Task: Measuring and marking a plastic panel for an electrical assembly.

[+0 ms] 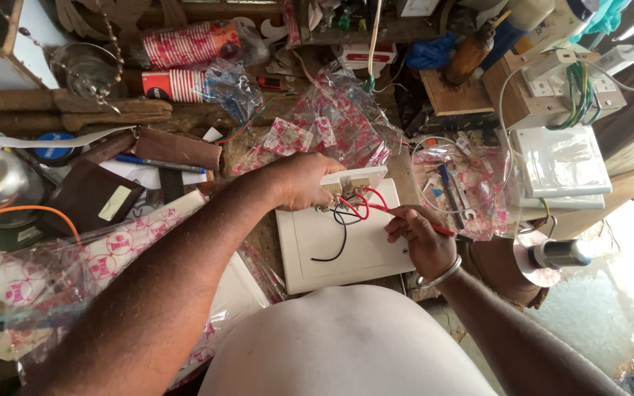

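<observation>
My left hand (pixel 304 181) is closed around a small white switch module (pixel 354 180), holding it tilted just above the white plate (pixel 332 249) that lies flat on the cluttered surface (pixel 254 150). Red wires (pixel 361 203) and black wires (pixel 340 233) hang from the module's underside and trail onto the plate. My right hand (pixel 418 238) is pinched shut on a thin red-handled screwdriver (pixel 414 220), its tip pointing toward the module's terminals. A metal bangle (pixel 443 275) sits on that wrist. Clear printed plastic bags (pixel 332 125) lie just beyond the module, and 2 stacks of red-striped paper cups (pixel 185 62) sit farther back.
</observation>
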